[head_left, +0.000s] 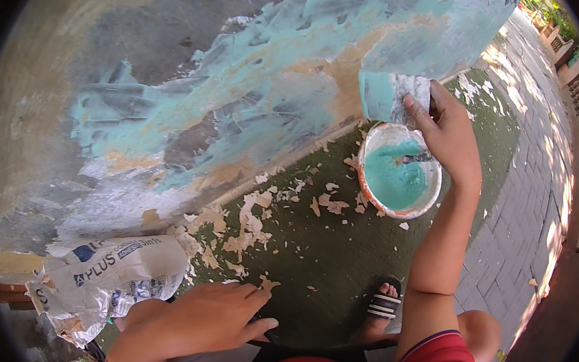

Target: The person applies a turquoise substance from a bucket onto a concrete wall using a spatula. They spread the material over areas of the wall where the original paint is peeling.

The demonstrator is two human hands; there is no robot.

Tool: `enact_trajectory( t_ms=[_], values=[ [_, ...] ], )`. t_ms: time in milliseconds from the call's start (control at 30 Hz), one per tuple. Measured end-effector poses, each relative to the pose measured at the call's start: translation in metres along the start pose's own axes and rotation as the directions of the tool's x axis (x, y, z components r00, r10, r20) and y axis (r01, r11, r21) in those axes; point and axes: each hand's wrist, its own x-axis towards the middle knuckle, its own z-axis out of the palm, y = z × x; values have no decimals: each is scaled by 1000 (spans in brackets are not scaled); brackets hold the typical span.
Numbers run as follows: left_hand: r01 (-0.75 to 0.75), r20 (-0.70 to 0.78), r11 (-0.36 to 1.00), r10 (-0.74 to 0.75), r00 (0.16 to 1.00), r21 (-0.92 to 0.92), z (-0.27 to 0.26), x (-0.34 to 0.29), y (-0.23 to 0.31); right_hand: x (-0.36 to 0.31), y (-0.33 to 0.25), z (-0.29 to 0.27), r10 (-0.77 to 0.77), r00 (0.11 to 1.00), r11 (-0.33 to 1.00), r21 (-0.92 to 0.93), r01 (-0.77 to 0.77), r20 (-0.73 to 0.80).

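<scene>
My right hand [446, 132] grips a wide putty knife [376, 96], its thumb pressed on the whitish, coated part. Pale green paste covers the blade's left side, which is held up close to the wall [194, 139]. Just below that hand stands a round bucket [369, 193] with a white, orange-stained rim. It holds green paste [395, 182], with a dark, slim tool [419, 158] resting in it. Streaks of the same green spread across the wall over grey and tan patches. My left hand [214, 314] is empty, fingers apart, low over my leg.
A crumpled paper bag [129, 270] lies at the lower left against the wall's foot. Peeled paint flakes [252, 226] litter the green ground. My sandalled foot [384, 304] is below the bucket. A grey paved path [501, 259] runs along the right.
</scene>
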Motion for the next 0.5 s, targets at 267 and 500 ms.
enact_trajectory(
  t_ms=[267, 500],
  values=[
    [49, 47, 999, -48, 998, -17, -15, 15, 13, -27, 126, 47, 73, 776, 670, -608, 427, 626],
    [57, -42, 995, -60, 997, -81, -17, 18, 24, -79, 205, 87, 113, 652, 719, -514, 467, 750]
  ],
)
